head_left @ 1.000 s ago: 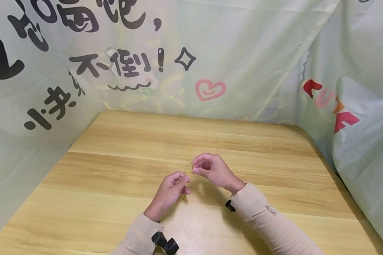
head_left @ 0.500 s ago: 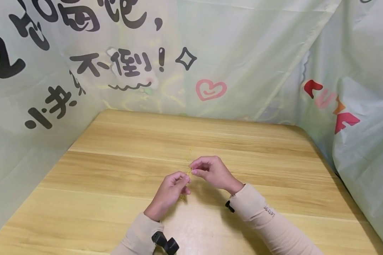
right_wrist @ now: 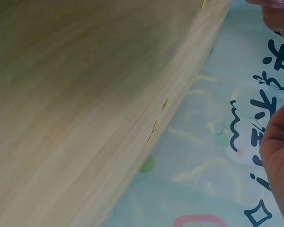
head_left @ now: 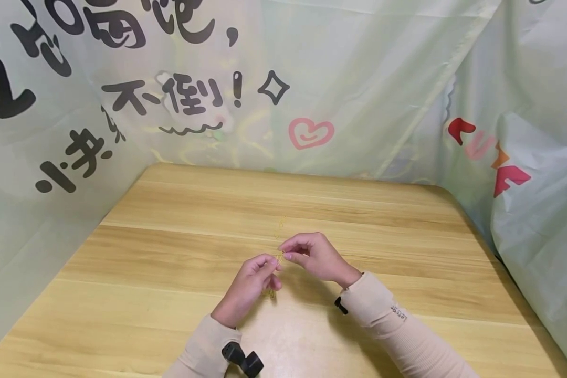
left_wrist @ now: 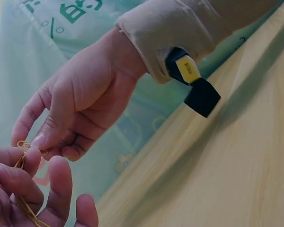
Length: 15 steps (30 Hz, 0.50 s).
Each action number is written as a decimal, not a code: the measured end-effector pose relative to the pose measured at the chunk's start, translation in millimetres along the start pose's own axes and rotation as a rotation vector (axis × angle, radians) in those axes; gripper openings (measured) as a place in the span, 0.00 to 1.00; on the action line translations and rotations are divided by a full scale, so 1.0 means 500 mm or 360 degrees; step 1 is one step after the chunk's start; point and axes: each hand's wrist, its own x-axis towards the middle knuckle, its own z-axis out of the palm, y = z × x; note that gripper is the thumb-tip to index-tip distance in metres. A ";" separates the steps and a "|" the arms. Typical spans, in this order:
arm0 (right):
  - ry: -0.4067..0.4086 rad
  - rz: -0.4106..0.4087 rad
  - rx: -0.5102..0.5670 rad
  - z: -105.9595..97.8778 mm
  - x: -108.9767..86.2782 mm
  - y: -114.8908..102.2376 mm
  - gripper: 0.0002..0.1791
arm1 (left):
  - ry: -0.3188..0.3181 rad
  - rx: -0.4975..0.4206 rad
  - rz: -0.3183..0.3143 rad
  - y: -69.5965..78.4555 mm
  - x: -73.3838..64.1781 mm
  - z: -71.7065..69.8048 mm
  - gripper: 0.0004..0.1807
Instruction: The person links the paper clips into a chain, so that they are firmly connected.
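Over the middle of the table, my left hand point(head_left: 252, 281) pinches a thin yellow wire paper clip point(head_left: 280, 258) between thumb and index finger. My right hand point(head_left: 318, 256) pinches the small yellow wire loops at the clip's far end, its fingertips almost meeting the left ones. In the left wrist view, more linked yellow clips point(left_wrist: 26, 210) trail down across the left palm. A bunch of yellow clips point(head_left: 271, 294) shows below the left hand in the head view. The fingertips hide how the pinched pieces join.
Beyond the hands, a few loose yellow clips point(right_wrist: 152, 133) lie on the wooden table point(head_left: 170, 252). Printed fabric curtains point(head_left: 359, 79) enclose its back and sides. A black wrist camera point(head_left: 242, 359) sits on the left sleeve.
My right hand has moved slightly nearer and lower, bringing its fingertips closer to the left hand. The left hand stays almost in place, and the clip between them has tilted.
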 end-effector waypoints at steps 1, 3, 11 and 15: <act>-0.0003 -0.0006 0.0007 0.000 0.000 -0.001 0.08 | -0.0010 -0.0022 -0.0007 0.000 0.000 -0.001 0.16; -0.0006 -0.0014 0.0023 0.000 0.000 -0.001 0.08 | -0.0030 -0.0065 -0.0016 0.001 0.000 -0.002 0.15; -0.0039 -0.0043 0.0029 -0.005 -0.003 -0.001 0.07 | -0.0097 -0.0291 -0.0031 0.000 0.001 -0.004 0.11; -0.0086 -0.0060 0.0009 -0.014 -0.003 -0.008 0.07 | -0.0112 -0.0387 -0.0020 0.001 0.001 -0.005 0.13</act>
